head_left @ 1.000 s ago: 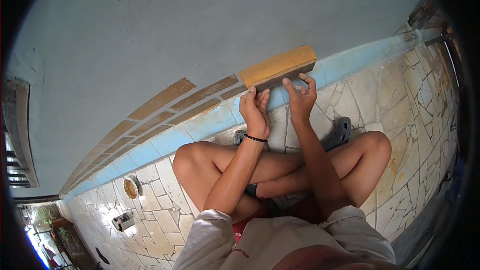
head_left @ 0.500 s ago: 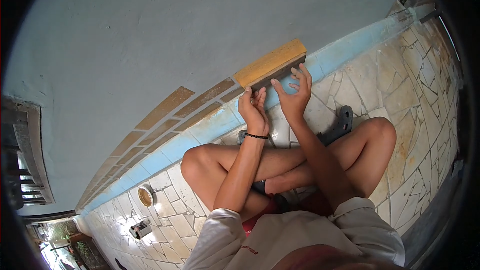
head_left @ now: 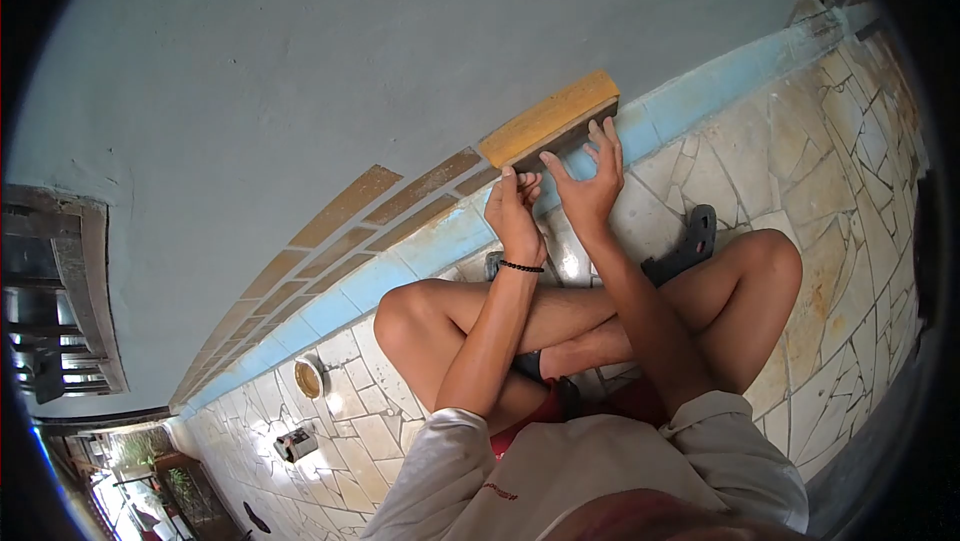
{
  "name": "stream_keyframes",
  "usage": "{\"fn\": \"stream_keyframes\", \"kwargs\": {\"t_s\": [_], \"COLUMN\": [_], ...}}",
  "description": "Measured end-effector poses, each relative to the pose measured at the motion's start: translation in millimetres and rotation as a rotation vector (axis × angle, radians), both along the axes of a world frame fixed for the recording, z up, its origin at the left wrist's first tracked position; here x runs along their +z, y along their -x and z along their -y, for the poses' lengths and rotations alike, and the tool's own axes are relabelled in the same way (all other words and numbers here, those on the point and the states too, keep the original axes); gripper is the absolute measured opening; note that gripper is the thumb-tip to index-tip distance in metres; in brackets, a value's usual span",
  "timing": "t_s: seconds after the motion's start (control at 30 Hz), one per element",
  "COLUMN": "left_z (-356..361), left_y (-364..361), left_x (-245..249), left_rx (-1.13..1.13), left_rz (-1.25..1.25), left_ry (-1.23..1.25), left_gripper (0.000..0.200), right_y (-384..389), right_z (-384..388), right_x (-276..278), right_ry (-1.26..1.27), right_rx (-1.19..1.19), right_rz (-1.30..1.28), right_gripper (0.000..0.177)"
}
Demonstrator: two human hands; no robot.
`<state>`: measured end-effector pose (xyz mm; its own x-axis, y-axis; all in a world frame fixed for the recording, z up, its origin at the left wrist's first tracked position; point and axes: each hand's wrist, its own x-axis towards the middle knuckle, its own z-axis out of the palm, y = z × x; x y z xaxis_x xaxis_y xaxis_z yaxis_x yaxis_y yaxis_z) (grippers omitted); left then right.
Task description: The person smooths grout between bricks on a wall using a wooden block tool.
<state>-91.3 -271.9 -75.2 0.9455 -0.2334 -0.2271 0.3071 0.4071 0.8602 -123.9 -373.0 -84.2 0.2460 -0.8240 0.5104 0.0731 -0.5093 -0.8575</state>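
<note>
A yellow-faced block with a dark lower side (head_left: 552, 121) lies against the grey wall (head_left: 330, 61), at the end of the rows of brown brick shapes (head_left: 345, 203). My left hand (head_left: 516, 211), with a black bead bracelet at the wrist, has its thumb and fingertips at the block's lower left corner, fingers curled together. My right hand (head_left: 592, 186) is beside the block's dark lower side with thumb and fingers spread, fingertips at or near its right part. Whether those fingertips press on it is hard to tell.
Light blue tiles (head_left: 410, 253) run along the wall's foot. On the stone-patterned floor (head_left: 790, 291) are a round container (head_left: 309, 378) and a small box-like object (head_left: 295, 444) at the lower left. My crossed legs and dark sandals (head_left: 690, 246) are below my hands. A barred window (head_left: 60, 291) is far left.
The whole view has shifted slightly. My left hand's fingers are more curled at the block's corner. My right hand remains spread beside the block.
</note>
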Motion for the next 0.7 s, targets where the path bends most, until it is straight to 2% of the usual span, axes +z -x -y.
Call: {"fn": "stream_keyframes", "kwargs": {"t_s": [0.3,0.4,0.6,0.7], "left_z": [4.1,6.7,12.4,13.5], "left_y": [-2.0,-0.7,0.3,0.9], "left_x": [-2.4,-2.2,-2.4,-2.3], "left_rx": [-0.028,0.005,0.045,0.067], "left_rz": [0.297,0.367,0.406,0.427], "left_ry": [-0.114,-0.167,-0.173,-0.199], "left_gripper": [0.028,0.023,0.016,0.018], "right_y": [0.2,-0.4,-2.4,-2.6], "right_z": [-2.8,-3.9,0.8,1.4], "right_x": [6.3,10.3,8.8,9.4], "right_ry": [0.106,0.056,0.015,0.035], "right_rx": [-0.080,-0.030,0.014,0.004], "right_rz": [-0.108,-0.041,-0.034,-0.057], "right_gripper": [0.075,0.075,0.071,0.077]}}
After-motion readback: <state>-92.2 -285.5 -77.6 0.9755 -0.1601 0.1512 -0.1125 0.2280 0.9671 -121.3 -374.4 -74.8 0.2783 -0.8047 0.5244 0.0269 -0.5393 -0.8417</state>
